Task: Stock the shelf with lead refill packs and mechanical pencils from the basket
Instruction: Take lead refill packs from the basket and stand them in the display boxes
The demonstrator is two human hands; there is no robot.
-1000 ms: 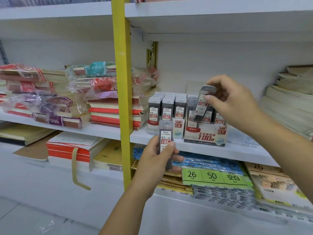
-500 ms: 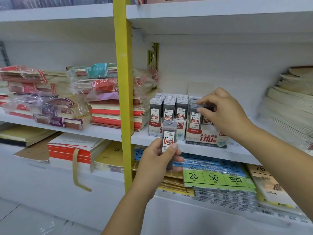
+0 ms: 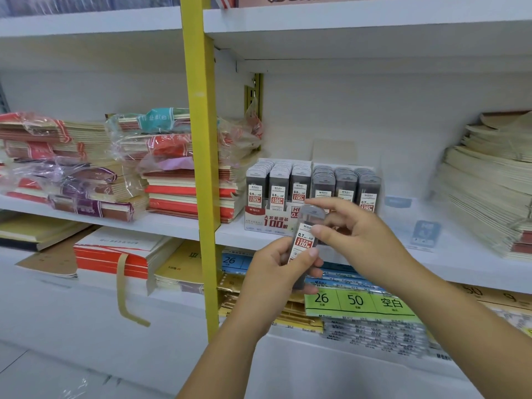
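in front of the white shelf (image 3: pixel 466 254), your left hand (image 3: pixel 273 272) grips the lower half of a 0.7 lead refill pack (image 3: pixel 304 240), fingers curled round it, thumb on the label. your right hand (image 3: pixel 362 237) pinches its upper part, thumb in front. the pack stands nearly upright, just before the display boxes (image 3: pixel 267 221) of shelved packs, right of the yellow upright (image 3: pixel 201 168).

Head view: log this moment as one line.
left hand: grips 0.7 refill pack | right hand: pinches same pack | display box: on shelf
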